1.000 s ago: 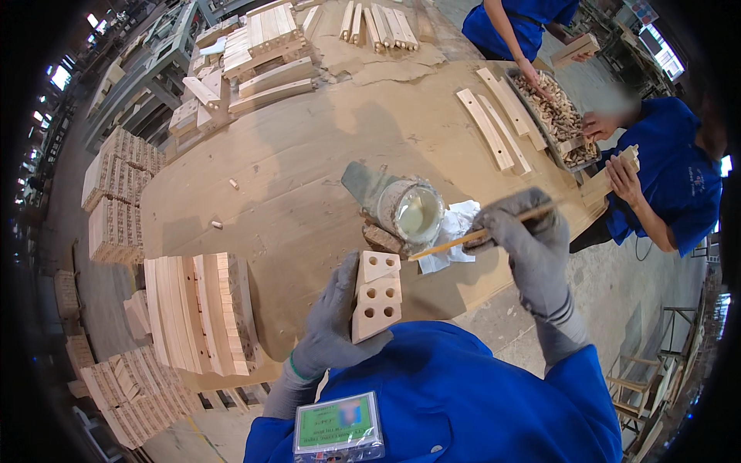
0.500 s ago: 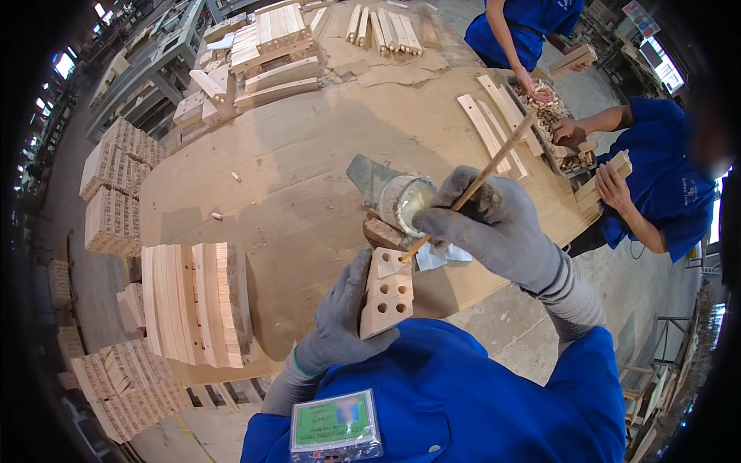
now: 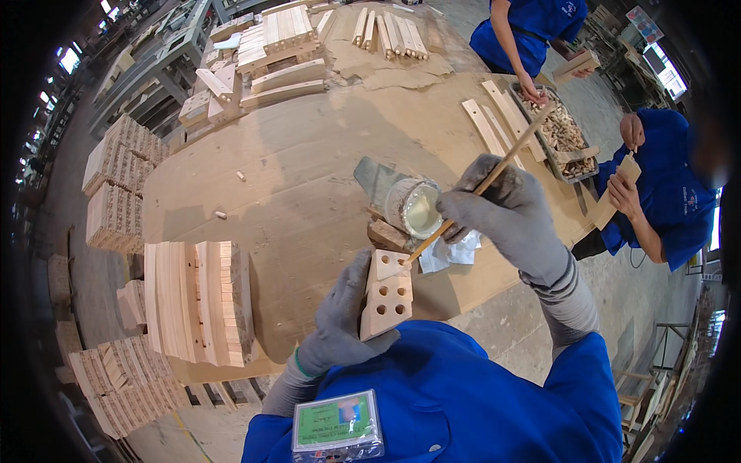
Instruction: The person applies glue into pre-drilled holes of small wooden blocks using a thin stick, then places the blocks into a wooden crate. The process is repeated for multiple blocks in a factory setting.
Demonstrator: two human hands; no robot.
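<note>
My left hand (image 3: 337,316), in a grey glove, is closed around several wooden pieces (image 3: 387,297) held together, their ends with round drilled holes facing up. My right hand (image 3: 502,212), gloved as well, grips a thin wooden stick (image 3: 515,148). The stick slants down to the left, its lower tip at one of the upper holes. Just beyond the pieces stands a tub of pale glue (image 3: 421,212), its rim crusted. Wood blocks (image 3: 387,234) and a crumpled white paper (image 3: 455,253) lie beside the tub.
The table (image 3: 309,177) is covered with brown cardboard. A stack of wooden slats (image 3: 174,302) stands at the left, more slats (image 3: 285,31) at the far side. To the right, two co-workers in blue work by a tray of dowels (image 3: 562,127). Two loose dowels (image 3: 221,215) lie on the cardboard.
My right hand has shifted slightly right with the stick, whose tip stays at the upper holes. The co-worker at the right has drawn a hand from the tray to the wooden piece they hold.
</note>
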